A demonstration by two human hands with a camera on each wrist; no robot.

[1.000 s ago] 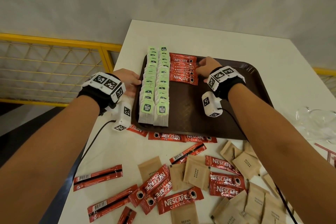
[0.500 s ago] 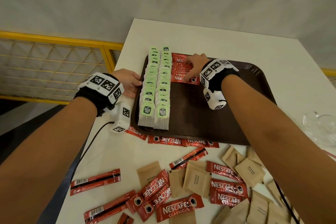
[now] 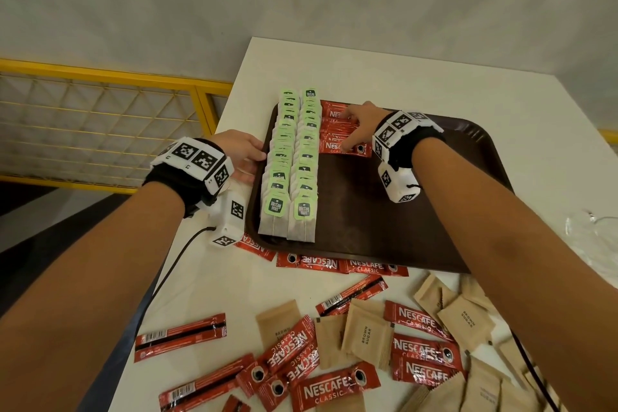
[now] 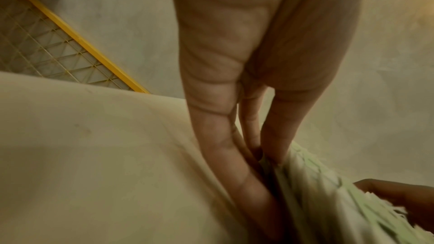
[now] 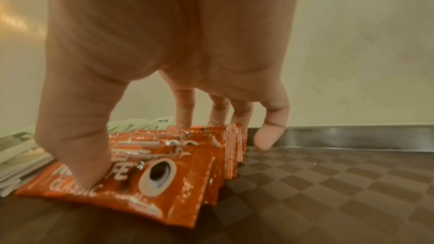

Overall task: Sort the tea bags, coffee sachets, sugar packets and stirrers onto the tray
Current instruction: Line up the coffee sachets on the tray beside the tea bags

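One brown tray sits at the table's twelve o'clock side. On it stand two rows of green-tagged tea bags at its nine o'clock edge, overlapped too tightly to count singly. One short row of red coffee sachets lies on the tray at eleven o'clock; about five show, the rest hidden under the right hand. Three more coffee sachets poke from under the tray's six o'clock rim. Loose at the table's six o'clock: about eleven red sachets and roughly a dozen brown sugar packets, some cut off. Two hands show, the left hand included.
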